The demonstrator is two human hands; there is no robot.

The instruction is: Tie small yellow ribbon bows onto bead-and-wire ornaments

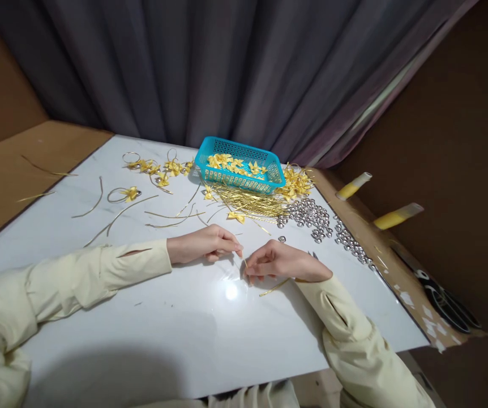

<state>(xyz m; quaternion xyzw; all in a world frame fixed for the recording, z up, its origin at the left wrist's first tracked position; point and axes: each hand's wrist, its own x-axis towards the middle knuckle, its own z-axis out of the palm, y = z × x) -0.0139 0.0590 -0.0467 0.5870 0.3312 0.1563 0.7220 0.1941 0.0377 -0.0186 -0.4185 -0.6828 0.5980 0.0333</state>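
Above the middle of the white board, my left hand (208, 243) pinches one end of a short gold twist tie (244, 262). The fingers of my right hand (275, 260) are closed on the same tie, just to the right. A gold tie end (274, 288) sticks out below my right hand; whether it belongs to the held tie I cannot tell. Beyond my hands lie a yellow ribbon bow (236, 217) and a pile of gold twist ties (248, 201). A single silver bell-like piece (282, 239) lies just behind my right hand.
A blue basket (282, 173) with yellow bows stands at the back. Many silver pieces (307, 214) spread to the right. Finished-looking bow loops (130, 194) and loose ties lie at left. Black-handled scissors (445, 303) and two yellow-filled tubes (354, 186) are on the right edge.
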